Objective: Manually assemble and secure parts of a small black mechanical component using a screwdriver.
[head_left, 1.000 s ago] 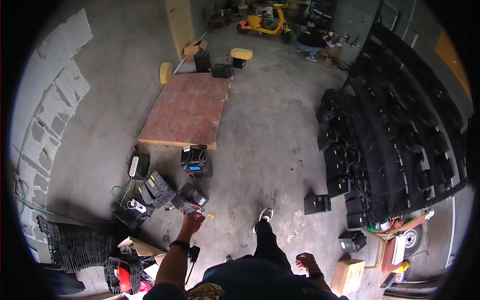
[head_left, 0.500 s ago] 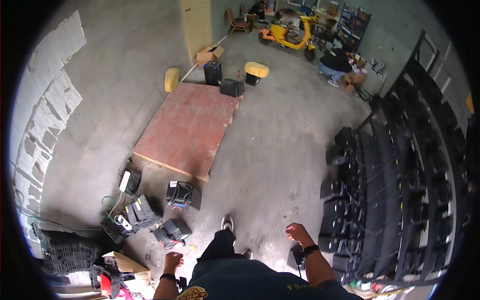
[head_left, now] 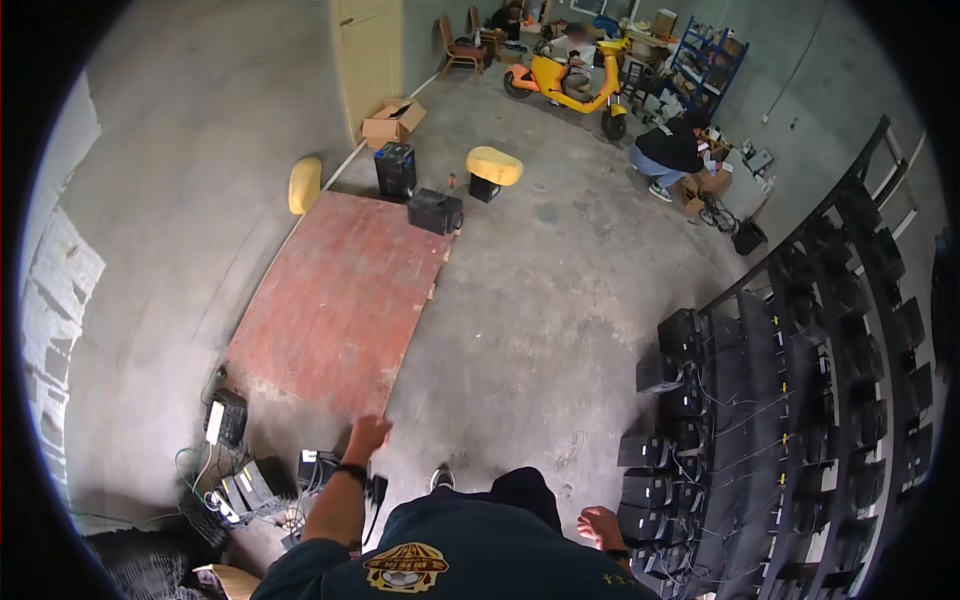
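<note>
My left hand [head_left: 370, 437] swings forward over the near right corner of a worn red board [head_left: 325, 300] lying on the floor. Its fingers curl in loosely and hold nothing I can see. Lower right, my right hand [head_left: 602, 527] hangs by my hip, fingers bent with nothing visible in them. Closest to that hand are black boxes [head_left: 645, 490] with cables along a tall black rack [head_left: 755, 400]. A black box with a white label [head_left: 312, 468] stands on the floor left of my left forearm. Neither hand appears to touch anything.
On the board's far end stands a black box [head_left: 436, 212]; another [head_left: 396, 170] is beside it. Yellow seats [head_left: 494, 166] and an open carton [head_left: 393, 122] lie beyond. A yellow scooter [head_left: 570, 85] and a crouching person [head_left: 672, 150] are farther back. Cables and a power strip [head_left: 215, 422] sit left.
I have walked forward, so the board and rack come nearer. My left hand has swung ahead and up; my right hand has dropped back toward my hip.
</note>
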`<action>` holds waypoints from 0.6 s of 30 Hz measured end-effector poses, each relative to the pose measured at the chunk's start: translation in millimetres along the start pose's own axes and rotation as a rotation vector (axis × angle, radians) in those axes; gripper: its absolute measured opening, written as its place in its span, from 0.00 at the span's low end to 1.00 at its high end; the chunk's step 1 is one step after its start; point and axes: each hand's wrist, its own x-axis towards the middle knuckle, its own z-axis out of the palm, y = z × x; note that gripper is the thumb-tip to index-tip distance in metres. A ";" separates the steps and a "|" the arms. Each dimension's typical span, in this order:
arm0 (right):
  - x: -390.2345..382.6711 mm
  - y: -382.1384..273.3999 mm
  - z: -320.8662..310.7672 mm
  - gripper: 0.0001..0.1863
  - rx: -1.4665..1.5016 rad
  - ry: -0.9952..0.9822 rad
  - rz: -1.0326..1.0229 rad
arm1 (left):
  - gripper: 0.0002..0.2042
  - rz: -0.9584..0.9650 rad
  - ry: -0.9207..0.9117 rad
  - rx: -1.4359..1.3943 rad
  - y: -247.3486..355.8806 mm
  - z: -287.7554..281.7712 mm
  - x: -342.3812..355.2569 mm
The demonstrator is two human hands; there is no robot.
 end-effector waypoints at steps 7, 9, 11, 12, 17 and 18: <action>144.1 -94.7 -34.6 0.07 -0.005 -0.101 0.107 | 0.09 -0.363 0.174 -0.783 179.9 -25.8 180.1; 203.4 -146.4 -36.6 0.05 -0.020 -0.190 0.077 | 0.11 -0.375 0.212 -0.876 194.7 -18.9 202.7; 252.1 -208.4 -44.8 0.07 -0.090 -0.333 0.020 | 0.11 -0.377 0.069 -0.397 193.9 -12.5 203.3; 277.8 -247.9 -42.4 0.08 -0.193 -0.306 0.019 | 0.10 -0.460 -0.023 -0.376 192.3 -10.2 199.5; 341.5 -447.6 -27.0 0.07 -0.432 -0.263 -0.309 | 0.10 -0.859 0.202 -0.736 189.3 -2.5 157.1; 347.7 -482.4 -21.2 0.07 -0.381 -0.253 -0.344 | 0.10 -0.906 0.250 -0.696 191.3 -1.0 154.8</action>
